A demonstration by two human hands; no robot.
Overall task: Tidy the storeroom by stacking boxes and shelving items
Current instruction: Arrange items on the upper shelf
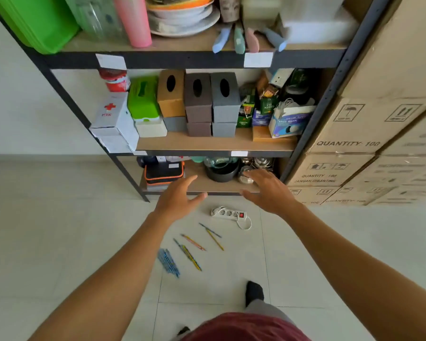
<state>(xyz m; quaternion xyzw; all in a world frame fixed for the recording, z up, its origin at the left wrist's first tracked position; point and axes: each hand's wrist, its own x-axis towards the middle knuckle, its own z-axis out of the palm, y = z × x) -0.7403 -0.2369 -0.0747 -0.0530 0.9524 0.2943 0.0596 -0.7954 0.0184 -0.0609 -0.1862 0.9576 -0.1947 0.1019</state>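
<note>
While both arms reach forward, the left hand (176, 199) and the right hand (268, 190) hover side by side with a gap between them. Their fingers are straight and spread and their thumbs point inward; neither holds anything.

Just past the fingertips of both hands runs the front edge of the bottom shelf (207, 185). Beyond the left hand's fingers sits a black case (163, 173) with orange trim. Between the two hands and farther back stands a dark pot (221, 172). The right hand's fingers overlap a shiny metal vessel (245, 178) in this view — whether they touch it cannot be told.

On the tiled floor (59, 217) on the wrist side of both hands lie the loose items. A white power strip (228, 214) lies between the two wrists, nearer the right one. Several pencils (193, 242) are scattered closer to the person, and a bundle of blue pens (168, 262) lies beside the left forearm.

To the right of the right hand rise stacked cardboard boxes (349, 126), some printed QUANTITY 100, standing against the rack's upright.

Above the hands, the middle shelf carries upright tissue boxes (197, 94) in tan, brown and grey. A green box (143, 99) and a white first-aid box (113, 114) stand toward the left hand's side, and a face mask box (289, 123) toward the right hand's. Higher still are plates (182, 18) and a pink tumbler (133, 20).
</note>
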